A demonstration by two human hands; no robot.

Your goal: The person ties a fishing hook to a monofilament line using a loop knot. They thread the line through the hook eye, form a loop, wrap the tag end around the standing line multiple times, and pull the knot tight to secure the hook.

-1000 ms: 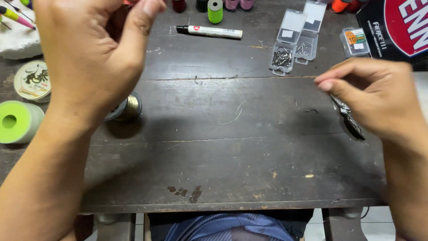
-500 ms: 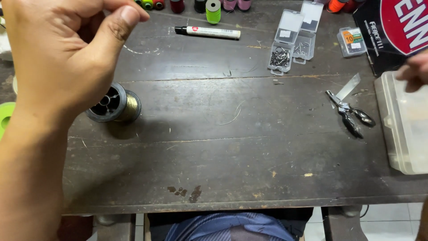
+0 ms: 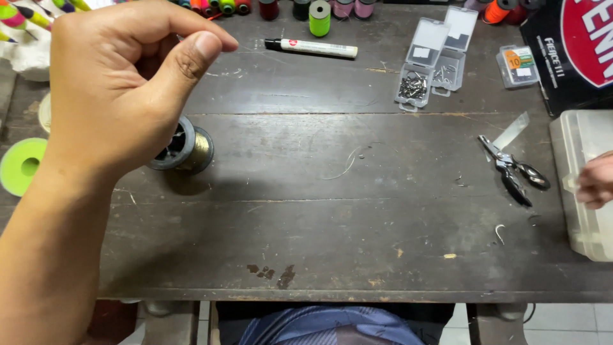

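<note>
The left hand [image 3: 121, 96] hovers pinched, thumb against forefinger, above the dark round spool of gold line [image 3: 185, 145] near the dark wooden desk's [image 3: 319, 223] left edge; what it pinches cannot be told. At the right edge, the right hand [image 3: 597, 181] touches the clear plastic box [image 3: 578, 147], its grip unclear.

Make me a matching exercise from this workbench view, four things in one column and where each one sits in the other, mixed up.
Things
1. dark spool of olive fishing line
2. small black-handled scissors
3. white marker pen with black cap
4. translucent plastic storage box

Places
A. at the right edge of the dark wooden table, under the right hand
B. just behind the raised left hand
C. lying near the far edge, centre
D. right of centre, beside the box

Pairs: 1-B, 2-D, 3-C, 4-A
</note>
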